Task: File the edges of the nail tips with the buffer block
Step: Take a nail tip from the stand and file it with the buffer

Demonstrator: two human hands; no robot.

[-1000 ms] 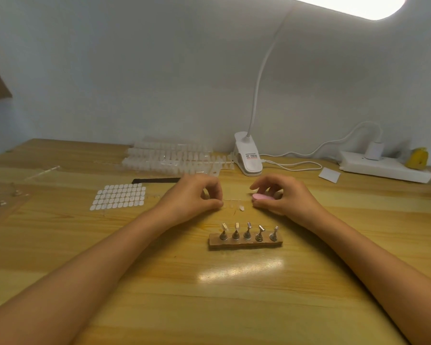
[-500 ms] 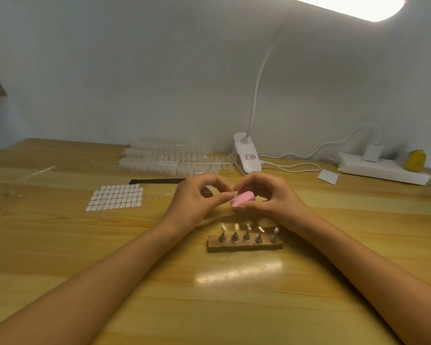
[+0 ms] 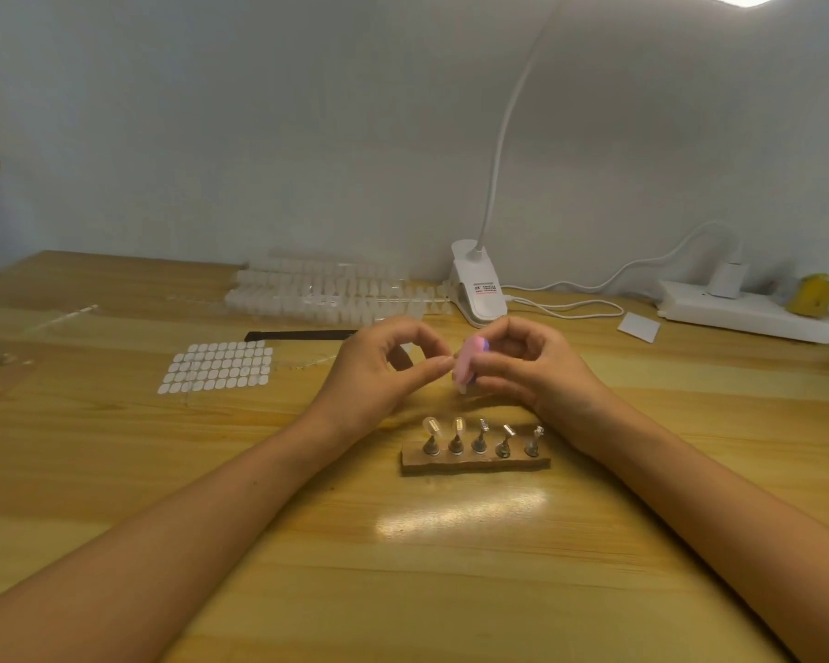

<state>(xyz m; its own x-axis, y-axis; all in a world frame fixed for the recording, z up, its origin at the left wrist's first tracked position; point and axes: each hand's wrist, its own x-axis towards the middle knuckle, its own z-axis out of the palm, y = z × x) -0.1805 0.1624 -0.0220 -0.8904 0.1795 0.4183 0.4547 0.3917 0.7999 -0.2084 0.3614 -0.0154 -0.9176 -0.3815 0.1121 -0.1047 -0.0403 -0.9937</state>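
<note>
My right hand (image 3: 532, 370) grips a small pink buffer block (image 3: 465, 363), tilted nearly upright above the table. My left hand (image 3: 384, 370) pinches something tiny between thumb and forefinger, its fingertips right against the block; the nail tip itself is too small to make out. In front of both hands stands a wooden holder (image 3: 475, 464) with several metal pegs, two at the left carrying clear nail tips (image 3: 432, 425).
Rows of clear nail tips (image 3: 336, 294) lie at the back, beside a white clip lamp (image 3: 479, 289). A sheet of white adhesive tabs (image 3: 216, 368) and a black file (image 3: 302, 334) lie to the left. A power strip (image 3: 747, 315) sits far right.
Both hands have lifted off the table and come together. The pink block has turned from lying flat to nearly upright against the left fingertips.
</note>
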